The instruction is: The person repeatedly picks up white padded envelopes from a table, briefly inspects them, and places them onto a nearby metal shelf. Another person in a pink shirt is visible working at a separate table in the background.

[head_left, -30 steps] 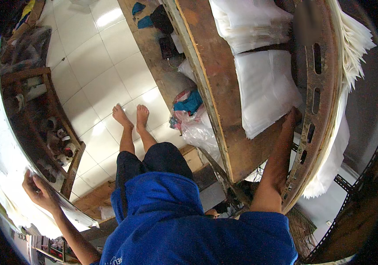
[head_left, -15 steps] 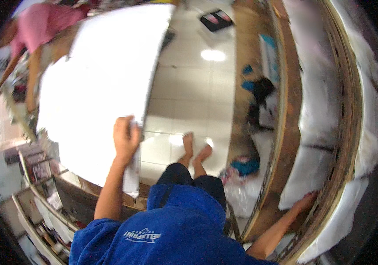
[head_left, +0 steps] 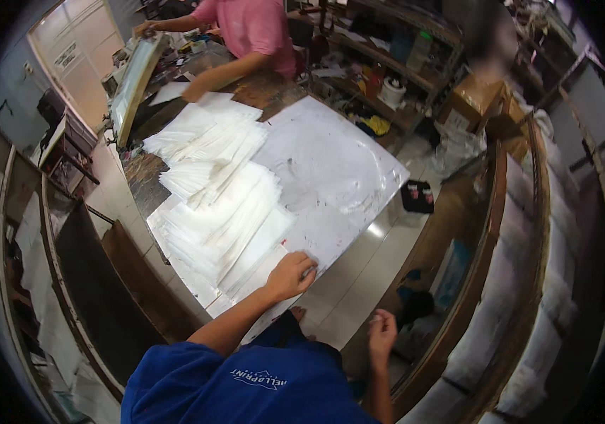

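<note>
The tabletop [head_left: 345, 169] spreads away from my left fingers [head_left: 304, 264], pale, glossy and smudged with dark marks. Beyond those fingers, across the tabletop, a co-worker [head_left: 256, 35] in a pink shirt has one hand by a framed screen [head_left: 132, 88] standing tilted. Farther off and to the right of my left fingers are a white bucket [head_left: 391, 92] on a shelf and a cardboard box [head_left: 468, 102]. The tiled floor [head_left: 359, 272] shows between my left and right fingers [head_left: 388, 321], and a wooden rack [head_left: 478, 279] of white material stands to the right of the latter.

Half a second ago my right fingers were at the rack; now they are off it, in the air, loosely half open and holding nothing that I can see. My left fingers are again at the tabletop's near edge, loosely curled; I cannot tell whether they grip anything. My view has swung round, and the tabletop's white glare has given way to detail.

The white sheets [head_left: 235, 219] lie on the tabletop, ahead and left of my left fingers: thin, fanned in uneven overlapping layers, their edges feathery.
</note>
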A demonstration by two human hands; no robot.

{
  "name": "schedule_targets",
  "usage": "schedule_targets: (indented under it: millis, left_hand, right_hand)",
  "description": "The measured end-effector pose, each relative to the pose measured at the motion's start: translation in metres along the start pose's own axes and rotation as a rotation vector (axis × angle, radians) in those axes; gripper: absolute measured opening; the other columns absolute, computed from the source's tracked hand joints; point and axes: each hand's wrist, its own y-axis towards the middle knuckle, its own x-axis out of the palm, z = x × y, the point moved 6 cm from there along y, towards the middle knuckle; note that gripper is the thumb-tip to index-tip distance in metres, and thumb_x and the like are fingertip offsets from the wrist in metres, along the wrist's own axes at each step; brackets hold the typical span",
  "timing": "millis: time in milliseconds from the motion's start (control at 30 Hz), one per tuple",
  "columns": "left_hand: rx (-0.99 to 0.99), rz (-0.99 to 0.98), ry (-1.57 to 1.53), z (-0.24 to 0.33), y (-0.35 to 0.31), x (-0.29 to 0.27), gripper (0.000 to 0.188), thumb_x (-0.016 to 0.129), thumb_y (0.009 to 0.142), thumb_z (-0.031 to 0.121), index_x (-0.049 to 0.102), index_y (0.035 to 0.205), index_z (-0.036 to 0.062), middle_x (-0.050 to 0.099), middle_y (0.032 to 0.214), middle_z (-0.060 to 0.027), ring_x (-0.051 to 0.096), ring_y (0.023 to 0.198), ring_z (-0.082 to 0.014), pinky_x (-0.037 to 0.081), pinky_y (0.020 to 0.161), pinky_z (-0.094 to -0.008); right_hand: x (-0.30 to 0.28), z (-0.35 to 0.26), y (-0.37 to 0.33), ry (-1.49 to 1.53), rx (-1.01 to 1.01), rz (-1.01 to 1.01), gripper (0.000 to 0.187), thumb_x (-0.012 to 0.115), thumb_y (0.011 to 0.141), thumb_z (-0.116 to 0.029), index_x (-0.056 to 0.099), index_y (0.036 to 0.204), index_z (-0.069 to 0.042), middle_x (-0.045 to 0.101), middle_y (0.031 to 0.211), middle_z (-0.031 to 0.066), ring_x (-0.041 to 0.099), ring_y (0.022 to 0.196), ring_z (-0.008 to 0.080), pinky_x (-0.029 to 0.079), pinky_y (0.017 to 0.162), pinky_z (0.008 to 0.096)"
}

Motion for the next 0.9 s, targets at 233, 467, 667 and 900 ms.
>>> schedule_targets:
  millis: [233,467,667,900]
  left_hand:
    - [-0.256,0.103,-0.297,-0.032,0.020,-0.025,0.017,0.057,0.086,0.014,0.064,0.096,0.0025,0.063,0.085,-0.0115,0.058,0.069,-0.0215,0.047,0.064,-0.0333]
    - [-0.107,0.467,0.312,-0.101,0.133,-0.130,0.024,0.063,0.078,0.014,0.060,0.098,0.0024,0.058,0.093,-0.0157,0.057,0.089,-0.0321,0.047,0.077,-0.0413]
    - [-0.539,0.170,0.886,-0.244,0.196,-0.165,0.026,0.052,0.083,0.014,0.058,0.107,0.0042,0.056,0.111,-0.0129,0.056,0.101,-0.0280,0.049,0.080,-0.0432]
    - [-0.550,-0.040,0.928,-0.254,0.212,-0.153,0.019,0.050,0.085,0.013,0.064,0.097,0.0099,0.064,0.099,-0.0092,0.063,0.092,-0.0250,0.049,0.078,-0.0402]
  right_hand:
    - [0.048,-0.012,0.001,-0.147,0.032,-0.274,0.016,0.053,0.092,-0.011,0.058,0.103,0.000,0.056,0.076,0.0001,0.051,0.064,0.0055,0.041,0.057,0.0202]
    - [0.002,0.032,0.011,-0.269,0.046,-0.090,0.018,0.056,0.091,-0.014,0.059,0.102,0.000,0.058,0.081,0.0011,0.053,0.071,0.0075,0.044,0.063,0.0232]
    - [-0.023,0.049,-0.007,-0.281,0.136,-0.028,0.019,0.059,0.090,-0.016,0.059,0.101,0.000,0.058,0.081,0.0009,0.053,0.071,0.0071,0.044,0.062,0.0230]
    - [-0.025,0.060,-0.043,-0.344,0.366,0.024,0.027,0.059,0.089,-0.020,0.061,0.107,0.000,0.065,0.091,0.0089,0.060,0.086,0.0162,0.047,0.079,0.0292]
